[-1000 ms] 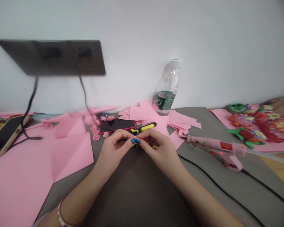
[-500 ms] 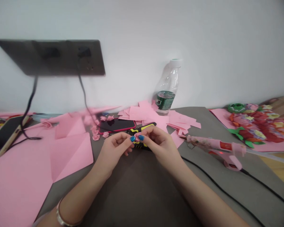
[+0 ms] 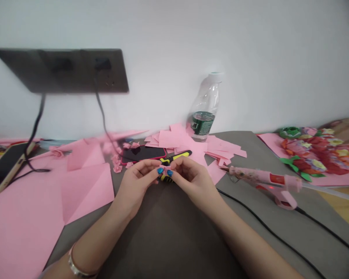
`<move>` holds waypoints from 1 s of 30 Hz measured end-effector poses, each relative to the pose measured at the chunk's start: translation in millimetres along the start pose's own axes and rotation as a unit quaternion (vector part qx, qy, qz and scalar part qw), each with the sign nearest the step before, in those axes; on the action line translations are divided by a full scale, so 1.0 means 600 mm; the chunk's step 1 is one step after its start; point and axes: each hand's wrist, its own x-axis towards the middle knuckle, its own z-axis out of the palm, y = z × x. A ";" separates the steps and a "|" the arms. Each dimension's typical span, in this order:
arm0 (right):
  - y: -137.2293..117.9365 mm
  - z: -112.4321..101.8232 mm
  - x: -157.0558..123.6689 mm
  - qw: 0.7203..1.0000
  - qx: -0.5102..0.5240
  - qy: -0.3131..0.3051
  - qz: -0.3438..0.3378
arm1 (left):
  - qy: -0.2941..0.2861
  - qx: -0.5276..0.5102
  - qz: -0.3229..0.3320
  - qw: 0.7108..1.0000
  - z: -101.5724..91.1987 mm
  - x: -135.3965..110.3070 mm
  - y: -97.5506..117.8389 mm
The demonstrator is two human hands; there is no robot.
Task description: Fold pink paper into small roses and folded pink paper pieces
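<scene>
Between the fingertips of both hands is a small folded piece of pink paper (image 3: 165, 169). My left hand (image 3: 139, 184) pinches it from the left with thumb and fingers, and my right hand (image 3: 193, 180) pinches it from the right. Both thumbs face me, side by side. Just behind the fingers lies a black and yellow tool (image 3: 177, 156), partly covered by the hands, so its kind is hard to make out. A phone with a red edge (image 3: 144, 153) lies behind my left hand. Several small folded pink paper pieces (image 3: 117, 167) are scattered to its left.
A pink glue gun (image 3: 261, 176) rests on the right, its black cord (image 3: 256, 215) running toward me. Behind it are paper flowers (image 3: 317, 151). Pink slips (image 3: 221, 147) surround a plastic bottle (image 3: 203, 112). Large pink sheets (image 3: 26, 217) and another phone (image 3: 8, 164) occupy the left.
Both hands have shifted slightly left with the pink paper. The thumbs have turned a little, and the paper now shows as a wider strip between them.
</scene>
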 end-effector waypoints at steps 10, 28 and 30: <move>-0.005 0.001 -0.001 1.000 0.012 -0.004 0.025 | -0.010 -0.028 0.050 0.998 -0.001 0.000 -0.004; -0.017 -0.014 0.002 0.979 0.149 -0.061 0.129 | -0.069 -0.044 0.008 0.997 -0.001 0.000 0.007; -0.016 -0.014 0.002 0.976 0.160 -0.065 0.135 | -0.071 -0.041 0.002 0.997 -0.001 0.001 0.006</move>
